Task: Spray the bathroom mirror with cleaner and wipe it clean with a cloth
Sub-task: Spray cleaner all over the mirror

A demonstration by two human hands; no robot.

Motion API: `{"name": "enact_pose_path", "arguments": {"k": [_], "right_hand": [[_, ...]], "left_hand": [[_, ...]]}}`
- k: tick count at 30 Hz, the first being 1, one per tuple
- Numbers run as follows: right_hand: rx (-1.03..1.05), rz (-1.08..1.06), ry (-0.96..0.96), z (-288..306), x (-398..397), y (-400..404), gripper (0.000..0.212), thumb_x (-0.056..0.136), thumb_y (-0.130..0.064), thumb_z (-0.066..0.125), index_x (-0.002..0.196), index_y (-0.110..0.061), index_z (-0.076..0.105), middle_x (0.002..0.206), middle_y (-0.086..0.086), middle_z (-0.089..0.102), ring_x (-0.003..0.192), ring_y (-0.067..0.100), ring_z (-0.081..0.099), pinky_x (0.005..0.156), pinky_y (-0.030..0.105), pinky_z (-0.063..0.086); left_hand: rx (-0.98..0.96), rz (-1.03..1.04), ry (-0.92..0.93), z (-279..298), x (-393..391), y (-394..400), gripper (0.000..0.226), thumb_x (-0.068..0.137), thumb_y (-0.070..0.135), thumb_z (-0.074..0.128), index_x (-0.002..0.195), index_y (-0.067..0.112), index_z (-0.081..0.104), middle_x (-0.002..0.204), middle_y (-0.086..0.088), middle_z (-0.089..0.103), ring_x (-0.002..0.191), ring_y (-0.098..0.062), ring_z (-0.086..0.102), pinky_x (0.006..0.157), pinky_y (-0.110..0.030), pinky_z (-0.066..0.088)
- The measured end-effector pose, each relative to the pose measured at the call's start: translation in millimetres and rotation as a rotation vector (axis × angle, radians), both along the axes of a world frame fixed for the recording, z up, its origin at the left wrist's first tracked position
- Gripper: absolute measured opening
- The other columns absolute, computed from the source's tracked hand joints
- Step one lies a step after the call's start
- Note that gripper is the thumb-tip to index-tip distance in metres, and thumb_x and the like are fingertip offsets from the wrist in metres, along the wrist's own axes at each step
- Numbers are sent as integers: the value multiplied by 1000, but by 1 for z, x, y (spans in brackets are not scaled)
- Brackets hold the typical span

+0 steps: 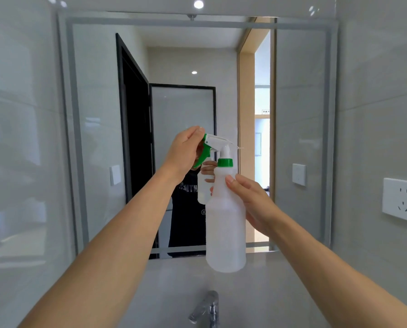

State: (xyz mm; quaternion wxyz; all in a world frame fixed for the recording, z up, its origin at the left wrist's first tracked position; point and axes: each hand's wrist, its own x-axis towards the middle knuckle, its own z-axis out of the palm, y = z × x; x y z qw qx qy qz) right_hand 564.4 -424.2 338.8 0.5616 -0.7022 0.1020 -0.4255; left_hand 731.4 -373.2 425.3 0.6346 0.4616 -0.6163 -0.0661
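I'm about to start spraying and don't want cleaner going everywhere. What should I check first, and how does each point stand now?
1. Bottle held firmly: ok, the right hand grips its body.
2. Nozzle aimed at the mirror: ok, it points away from the camera, towards the glass.
3. Left hand on the trigger: cannot tell; it pinches the nozzle end, perhaps adjusting it.
4. Nozzle set open: cannot tell.
5. Cleaner in the bottle: cannot tell, the body is cloudy.
6. Cloth ready: not ok, none in view.

A translucent white spray bottle point(225, 223) with green collar and green trigger stands upright in the air, just in front of the large frosted-bordered wall mirror point(98, 114), nozzle pointing left
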Motion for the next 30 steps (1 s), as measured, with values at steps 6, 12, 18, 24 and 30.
{"name": "enact_pose_path", "arguments": {"k": [6, 12, 18, 24, 30], "right_hand": [[-20, -4, 34, 1, 13, 3, 34, 90, -40, 60, 113, -16, 68, 115, 16, 69, 108, 36, 67, 95, 52, 54], [2, -44, -46, 11, 28, 8, 21, 97, -30, 59, 109, -17, 69, 112, 10, 71, 97, 27, 71, 83, 38, 61], [-117, -295, -95, 25, 57, 16, 10, 94, -37, 62, 96, -27, 65, 84, -9, 69, 80, 6, 64, 65, 18, 50], [-296, -482, -128, 31, 96, 30, 25, 92, -33, 64, 117, -32, 64, 102, -19, 65, 90, -17, 54, 70, 5, 36], [-544, -408, -114, 40, 118, 26, 40, 89, -50, 62, 127, -40, 52, 122, -17, 60, 120, 3, 52, 96, 24, 45]], "left_hand": [[56, 22, 185, -3, 9, 4, 45, 101, 38, 48, 63, 15, 53, 68, -8, 53, 66, -21, 51, 73, -38, 39], [36, 89, 108, -9, 19, 17, 47, 96, 56, 44, 99, 15, 66, 101, -8, 69, 96, -30, 66, 90, -49, 53], [153, 154, -47, -23, 5, 36, 25, 89, 47, 67, 110, 38, 55, 98, 25, 59, 98, -7, 64, 83, -29, 53], [34, 280, 84, -13, 10, 31, 61, 76, 27, 85, 128, 20, 54, 97, 20, 57, 86, 5, 57, 67, -12, 44], [-61, 323, 148, 2, 34, 48, 67, 62, 32, 92, 121, 23, 63, 107, 13, 68, 98, -5, 67, 89, -36, 58]]}}
